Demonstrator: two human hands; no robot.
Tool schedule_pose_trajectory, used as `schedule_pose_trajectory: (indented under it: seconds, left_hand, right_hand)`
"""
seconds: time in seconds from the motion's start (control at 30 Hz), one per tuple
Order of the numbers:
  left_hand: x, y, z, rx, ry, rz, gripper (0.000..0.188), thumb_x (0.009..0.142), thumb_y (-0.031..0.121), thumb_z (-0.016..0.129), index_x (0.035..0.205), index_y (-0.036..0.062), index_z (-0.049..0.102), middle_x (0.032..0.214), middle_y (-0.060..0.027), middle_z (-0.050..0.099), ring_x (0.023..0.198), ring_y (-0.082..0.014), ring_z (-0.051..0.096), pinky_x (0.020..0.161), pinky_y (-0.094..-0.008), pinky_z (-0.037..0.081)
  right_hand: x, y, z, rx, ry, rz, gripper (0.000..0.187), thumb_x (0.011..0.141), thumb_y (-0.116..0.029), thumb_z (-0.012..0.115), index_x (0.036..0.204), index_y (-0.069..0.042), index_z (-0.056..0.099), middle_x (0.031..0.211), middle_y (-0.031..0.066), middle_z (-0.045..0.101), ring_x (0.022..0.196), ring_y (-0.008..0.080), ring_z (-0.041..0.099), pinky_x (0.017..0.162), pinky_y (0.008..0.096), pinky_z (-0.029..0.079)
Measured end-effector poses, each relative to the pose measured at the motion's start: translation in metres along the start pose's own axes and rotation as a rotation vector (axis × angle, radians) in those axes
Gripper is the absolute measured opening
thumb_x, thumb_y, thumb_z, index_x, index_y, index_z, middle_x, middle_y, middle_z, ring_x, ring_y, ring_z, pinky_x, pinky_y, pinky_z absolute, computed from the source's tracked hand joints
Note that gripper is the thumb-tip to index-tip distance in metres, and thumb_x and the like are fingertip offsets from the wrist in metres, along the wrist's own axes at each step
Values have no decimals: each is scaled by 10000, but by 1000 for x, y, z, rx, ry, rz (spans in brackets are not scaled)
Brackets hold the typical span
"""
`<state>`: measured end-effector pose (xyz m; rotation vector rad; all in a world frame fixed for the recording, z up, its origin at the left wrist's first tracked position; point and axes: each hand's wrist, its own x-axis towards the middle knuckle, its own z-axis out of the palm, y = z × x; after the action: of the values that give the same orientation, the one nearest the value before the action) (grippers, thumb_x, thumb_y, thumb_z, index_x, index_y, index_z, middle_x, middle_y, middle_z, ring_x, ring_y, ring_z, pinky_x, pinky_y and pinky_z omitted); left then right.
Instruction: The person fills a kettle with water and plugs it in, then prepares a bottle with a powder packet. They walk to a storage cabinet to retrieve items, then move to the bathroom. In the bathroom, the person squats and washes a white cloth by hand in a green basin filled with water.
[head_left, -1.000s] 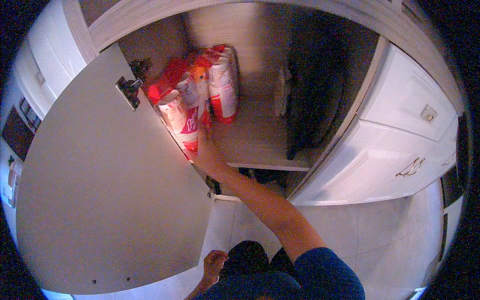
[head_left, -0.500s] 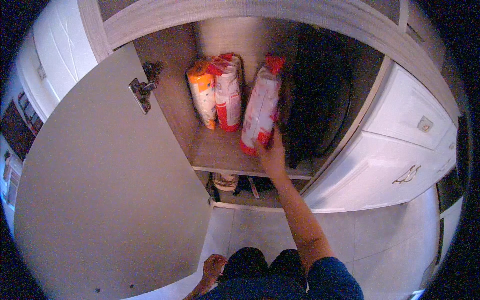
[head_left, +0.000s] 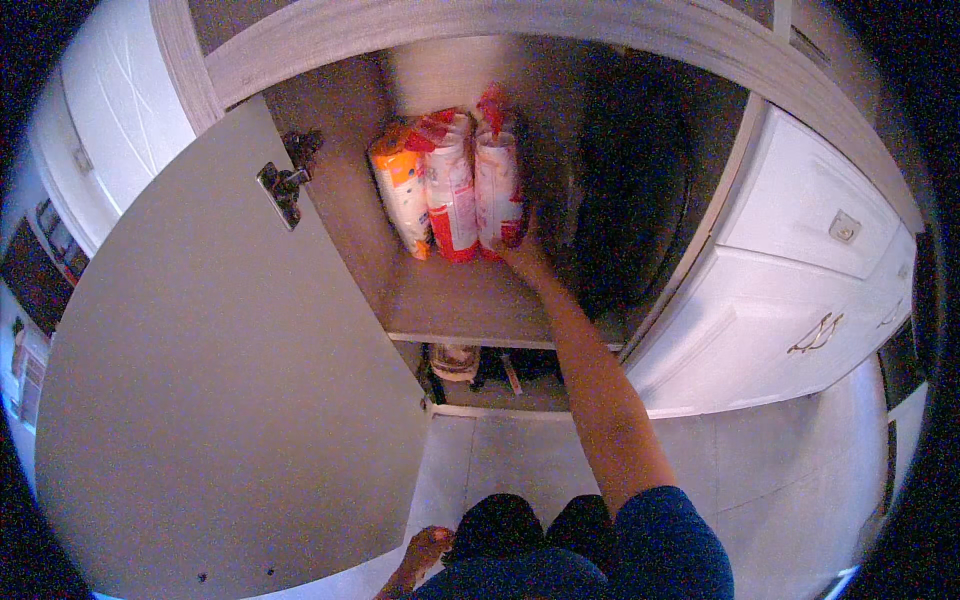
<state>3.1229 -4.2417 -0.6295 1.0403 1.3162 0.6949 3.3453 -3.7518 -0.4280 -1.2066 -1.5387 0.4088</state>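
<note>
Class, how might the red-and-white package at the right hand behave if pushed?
Being tall and narrow, the package would probably tip if pushed near its top. Its rounded sides suggest it could roll if laid down. The gathered red wrapper end looks thin and would likely crumple.

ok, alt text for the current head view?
Right hand at the base of a red-and-white pack on a cabinet shelf, beside a similar pack and an orange-topped pack. Left hand low in view; grey door open at left.

Right fingers [head_left: 511, 249] low on a red-white pack [head_left: 497, 180] — cabinet shelf [head_left: 455, 300] beneath.
</note>
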Motion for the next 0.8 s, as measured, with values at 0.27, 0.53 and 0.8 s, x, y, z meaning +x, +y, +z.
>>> schedule_pose_trajectory:
  seconds: [0.27, 0.53, 0.8]
  left_hand:
    - [-101, -36, -65, -193, 643, -118, 241, 804, 195, 558, 971, 27, 515, 911, -72, 545, 835, -168, 511, 713, -308, 430]
    - [-94, 71, -182, -392, 905, 205, 311, 800, 197, 565, 1042, 30, 463, 1005, -82, 491, 920, -187, 466, 767, -329, 411]
    - [-88, 52, -90, -536, 840, 227, 392, 796, 198, 573, 1113, 33, 410, 1098, -93, 436, 1005, -207, 420, 822, -351, 392]
  right_hand:
    - [-89, -85, -66, -6, -269, -130, 617, 747, -87, 589, 1285, -52, 288, 1245, 187, 395, 1149, 296, 393, 980, 374, 294]
    - [-204, -95, -140, 146, -1358, -209, 332, 823, -150, 495, 1137, -44, 477, 1047, 164, 556, 950, 313, 539, 842, 393, 421]
    - [-285, -82, -184, 121, -1334, -372, 498, 788, -208, 544, 1230, -48, 380, 1171, 199, 464, 1052, 345, 471, 905, 400, 382]
